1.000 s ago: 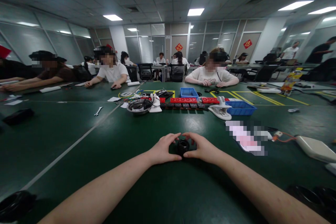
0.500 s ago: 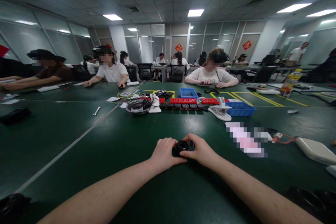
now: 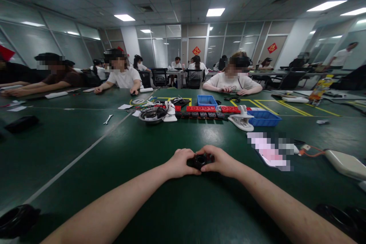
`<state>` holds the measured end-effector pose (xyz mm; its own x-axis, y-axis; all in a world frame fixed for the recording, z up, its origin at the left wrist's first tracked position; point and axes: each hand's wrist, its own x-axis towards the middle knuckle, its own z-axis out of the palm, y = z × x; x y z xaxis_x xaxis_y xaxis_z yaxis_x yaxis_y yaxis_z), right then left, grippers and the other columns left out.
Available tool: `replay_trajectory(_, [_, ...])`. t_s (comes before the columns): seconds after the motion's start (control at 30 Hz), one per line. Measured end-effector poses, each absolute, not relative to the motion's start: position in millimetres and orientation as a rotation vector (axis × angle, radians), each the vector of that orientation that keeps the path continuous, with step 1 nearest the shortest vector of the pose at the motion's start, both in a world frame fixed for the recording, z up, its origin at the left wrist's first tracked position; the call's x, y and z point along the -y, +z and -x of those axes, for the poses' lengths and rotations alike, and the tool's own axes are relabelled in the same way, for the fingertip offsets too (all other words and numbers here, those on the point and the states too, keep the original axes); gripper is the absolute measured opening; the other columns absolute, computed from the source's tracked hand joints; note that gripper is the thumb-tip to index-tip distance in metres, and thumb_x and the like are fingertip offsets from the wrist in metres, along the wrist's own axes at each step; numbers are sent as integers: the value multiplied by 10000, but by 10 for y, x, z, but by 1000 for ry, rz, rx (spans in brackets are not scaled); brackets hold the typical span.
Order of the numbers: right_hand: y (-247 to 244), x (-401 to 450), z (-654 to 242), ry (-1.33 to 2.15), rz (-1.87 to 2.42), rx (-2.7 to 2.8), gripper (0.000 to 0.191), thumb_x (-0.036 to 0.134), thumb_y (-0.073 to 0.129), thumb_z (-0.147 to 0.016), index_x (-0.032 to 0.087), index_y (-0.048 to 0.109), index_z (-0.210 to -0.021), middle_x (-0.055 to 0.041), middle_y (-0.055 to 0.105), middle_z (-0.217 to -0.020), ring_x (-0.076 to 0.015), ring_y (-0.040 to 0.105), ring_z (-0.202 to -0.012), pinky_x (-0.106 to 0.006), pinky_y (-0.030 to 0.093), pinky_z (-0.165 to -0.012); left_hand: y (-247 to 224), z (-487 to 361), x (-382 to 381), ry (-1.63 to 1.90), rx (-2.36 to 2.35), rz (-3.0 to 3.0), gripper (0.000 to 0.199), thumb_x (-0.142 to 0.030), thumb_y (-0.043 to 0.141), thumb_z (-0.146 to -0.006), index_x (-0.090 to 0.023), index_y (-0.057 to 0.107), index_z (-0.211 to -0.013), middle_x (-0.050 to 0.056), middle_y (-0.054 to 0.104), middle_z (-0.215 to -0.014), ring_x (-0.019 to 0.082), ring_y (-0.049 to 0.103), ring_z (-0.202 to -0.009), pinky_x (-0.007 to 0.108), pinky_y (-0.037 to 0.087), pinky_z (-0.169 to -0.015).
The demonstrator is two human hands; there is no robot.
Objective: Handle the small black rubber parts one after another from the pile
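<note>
A small glossy black ring-shaped part (image 3: 199,161) with a round hole in its top is held between my two hands, just over the green table (image 3: 171,213). My left hand (image 3: 180,163) closes on it from the left, fingers behind and thumb in front. From the right, my right hand (image 3: 219,160) grips the same part with curled fingers and thumb. Dark stuff with a hint of red shows inside the right hand's curl; I cannot make out what it is. The fingers hide much of the part's sides.
Larger black rings lie at the lower left (image 3: 18,221) and lower right (image 3: 336,217). Ahead are a metal bowl (image 3: 153,121) of cables, red sockets (image 3: 200,109), a white clamp (image 3: 242,122) and a blue bin (image 3: 264,119). A wrench (image 3: 108,119) lies left. Several people sit beyond.
Both hands still hold the black part, with the fingers slightly shifted around it. The right hand has turned a little. The whole view has swung slightly left.
</note>
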<state>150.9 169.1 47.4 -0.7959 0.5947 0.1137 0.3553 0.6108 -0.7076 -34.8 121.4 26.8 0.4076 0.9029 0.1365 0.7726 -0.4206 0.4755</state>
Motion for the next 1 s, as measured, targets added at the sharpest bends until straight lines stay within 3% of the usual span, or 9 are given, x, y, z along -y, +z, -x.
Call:
replay_trajectory(0.17, [541, -1692, -1524, 1086, 696, 2573, 439, 220, 699, -563, 204, 582, -985, -14, 537, -913, -151, 502, -801, -262, 399, -695, 308, 398, -1245, 414, -1281, -2398, 420, -479, 617, -638, -237, 572, -978, 14, 527, -1015, 210, 461, -939, 322, 325, -827])
replay_trajectory(0.37, [537, -1690, -1557, 1182, 682, 2551, 463, 213, 691, -574, 205, 571, -1020, -16, 533, -934, -144, 501, -782, -265, 402, -687, 313, 401, -1226, 363, -1274, -2402, 466, -491, 594, -654, -246, 534, -1045, 23, 511, -1039, 217, 443, -951, 335, 333, -827])
replay_trajectory(0.63, [468, -1646, -1554, 1072, 692, 2458, 463, 233, 621, -661, 231, 513, -1112, -41, 532, -1027, -180, 498, -888, -317, 392, -772, 217, 414, -1195, 583, -1392, -2280, 439, -449, 578, -679, -211, 504, -1040, 21, 526, -916, 181, 484, -829, 301, 389, -732])
replay_trajectory(0.83, [341, -1670, -1573, 1046, 832, 2346, 789, 343, 687, -578, 218, 304, -1256, -71, 462, -1139, -190, 483, -913, -335, 399, -773, 210, 395, -1161, 723, -1423, -2190, 803, -462, 672, -555, -241, 311, -1238, 42, 470, -1067, 182, 486, -859, 320, 402, -769])
replay_trajectory(1.0, [296, -1661, -1553, 918, 892, 2298, 619, 407, 672, -577, 175, 408, -1087, -49, 507, -959, -167, 490, -813, -299, 410, -701, 267, 276, -1077, 778, -1638, -2214, 664, -520, 665, -520, -216, 457, -1073, 40, 505, -1012, 224, 476, -920, 359, 374, -801])
